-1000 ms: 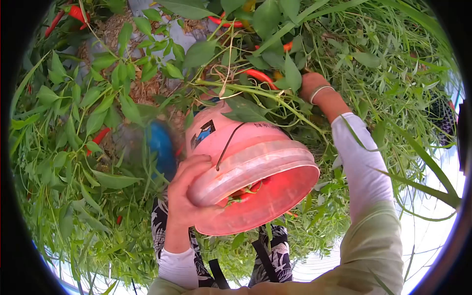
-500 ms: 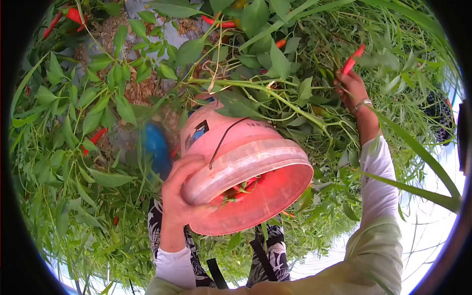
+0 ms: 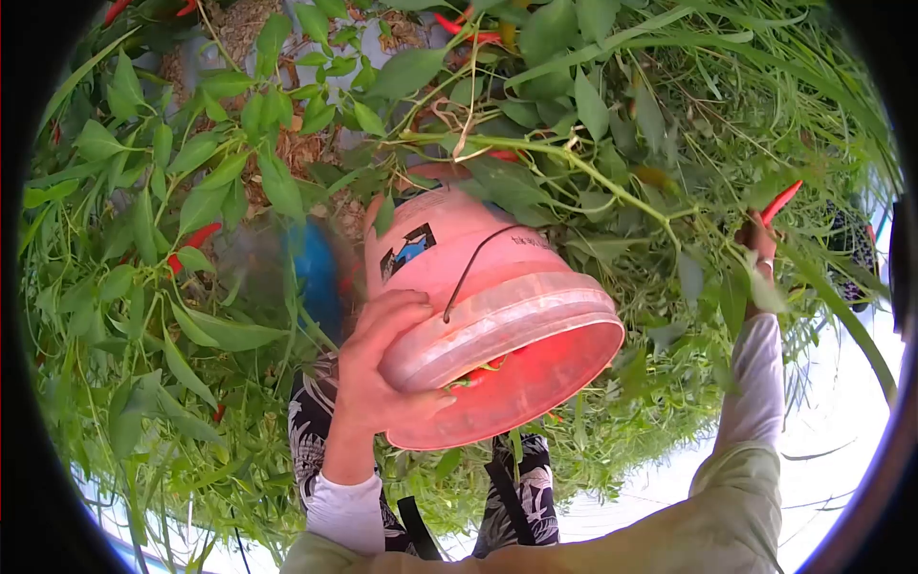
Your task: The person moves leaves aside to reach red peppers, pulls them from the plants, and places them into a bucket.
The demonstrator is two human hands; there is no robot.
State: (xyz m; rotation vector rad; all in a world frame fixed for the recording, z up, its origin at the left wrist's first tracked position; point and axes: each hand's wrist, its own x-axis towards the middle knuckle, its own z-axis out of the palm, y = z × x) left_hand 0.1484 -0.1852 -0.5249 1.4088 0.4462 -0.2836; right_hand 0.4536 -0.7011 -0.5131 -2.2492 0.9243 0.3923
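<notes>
A pink bucket [image 3: 497, 320] is tipped so that its mouth faces me, with a thin dark handle across its side. My left hand [image 3: 378, 373] grips the left part of its rim, thumb over the edge. Little of what lies inside shows past the rim, only some green and red bits. Out at the right, my right hand [image 3: 757, 237] is closed on a red chili pepper [image 3: 782, 201], which points up and right from the fingers. Leaves partly cover that hand and wrist.
Leafy pepper plants surround the bucket, and a long green stem [image 3: 612, 187] crosses above it. Red peppers hang at the left [image 3: 194, 244] and top [image 3: 469, 31]. A blue object [image 3: 316, 277] sits left of the bucket. Long grass blades reach in at the right.
My right hand has moved right and down with the red pepper. The bucket and my left hand appear slightly further right, and the plants have shifted in view.
</notes>
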